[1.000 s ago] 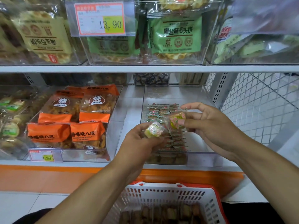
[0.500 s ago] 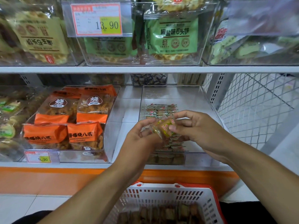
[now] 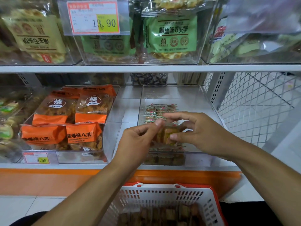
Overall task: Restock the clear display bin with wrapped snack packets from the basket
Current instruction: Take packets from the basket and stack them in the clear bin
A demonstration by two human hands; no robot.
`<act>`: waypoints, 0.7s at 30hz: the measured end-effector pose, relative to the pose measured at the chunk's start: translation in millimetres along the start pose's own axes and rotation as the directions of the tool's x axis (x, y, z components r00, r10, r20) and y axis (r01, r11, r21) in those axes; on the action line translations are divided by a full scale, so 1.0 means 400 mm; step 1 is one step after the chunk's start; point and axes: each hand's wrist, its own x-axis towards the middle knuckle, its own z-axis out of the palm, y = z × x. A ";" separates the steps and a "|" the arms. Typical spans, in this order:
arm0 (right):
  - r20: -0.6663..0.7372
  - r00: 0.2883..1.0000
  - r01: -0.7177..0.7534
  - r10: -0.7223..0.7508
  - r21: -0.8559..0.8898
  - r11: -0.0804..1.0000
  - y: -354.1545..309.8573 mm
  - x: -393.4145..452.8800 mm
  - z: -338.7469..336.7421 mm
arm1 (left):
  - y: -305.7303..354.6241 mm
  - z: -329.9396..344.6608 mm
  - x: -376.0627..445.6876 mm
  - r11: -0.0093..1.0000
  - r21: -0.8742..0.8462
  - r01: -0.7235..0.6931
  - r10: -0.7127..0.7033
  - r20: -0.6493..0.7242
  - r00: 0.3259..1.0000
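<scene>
Pinching a wrapped snack packet (image 3: pixel 167 134) between them, the left hand (image 3: pixel 138 141) and right hand (image 3: pixel 200 132) hold it over the front of the clear display bin (image 3: pixel 210 111), above the rows of packets (image 3: pixel 156 111) already inside. The basket (image 3: pixel 162 196) sits below the shelf (image 3: pixel 146 68).

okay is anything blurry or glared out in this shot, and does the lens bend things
Head view: both hands and the snack packet they hold are motion-blurred; sheen veils the clear bin walls and the upper bags; the shelf edge bows slightly from the wide-angle lens; the basket stays fairly sharp.
</scene>
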 end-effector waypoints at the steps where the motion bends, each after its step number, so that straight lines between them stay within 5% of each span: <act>1: 0.032 0.999 0.001 0.000 -0.034 0.999 0.001 0.001 0.002 | -0.003 0.002 0.002 0.999 0.009 0.033 -0.033 0.015 0.999; 7: 0.049 0.996 -0.051 0.071 -0.321 0.946 0.019 0.030 -0.028 | -0.019 0.031 0.024 0.978 -0.126 0.167 -0.172 -0.032 0.985; 11: -0.239 0.963 -0.246 0.126 -0.581 0.776 0.085 0.111 -0.083 | -0.030 0.072 0.040 0.969 0.247 0.018 -0.021 0.009 1.000; 13: -0.341 0.929 -0.343 0.142 -0.657 0.671 0.125 0.163 -0.095 | -0.046 0.091 0.049 0.850 0.507 -0.141 0.054 0.183 0.982; 16: -0.405 0.900 -0.421 0.162 -0.712 0.562 0.178 0.233 -0.091 | -0.082 0.109 0.070 0.521 0.765 -0.378 0.060 0.409 0.910; 21: -0.454 0.857 -0.512 0.243 -0.697 0.502 0.264 0.309 -0.099 | -0.120 0.105 0.092 0.330 0.851 -0.408 0.017 0.427 0.904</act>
